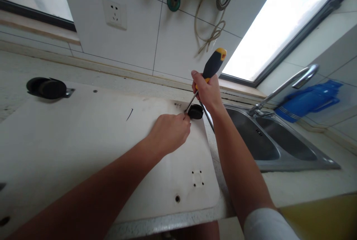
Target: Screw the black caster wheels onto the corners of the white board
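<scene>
Screwdriver point(214, 63), one: rounded black-and-yellow handle, thin metal shaft, slanting down to the left. Handle sits in the right hand point(206, 89), fingers wrapped round it, butt sticking out above; tip is down by the left hand's fingers. Left hand point(174, 130) is bunched low on the board beside the near foot point(195, 112); can't tell what it pinches. Feet: two, black, rounded; far foot point(46, 88) at upper left with a metal tab. Board point(92, 136), one: smooth, white, rounded corner, pen marks, four small holes in a square, one bigger hole nearby. Under it, speckled counter point(320, 178). Right: steel sink point(301, 163), two basins; one shiny curved faucet point(284, 89); one blue jug point(309, 100). Tiled wall point(139, 35), one socket point(114, 13).
</scene>
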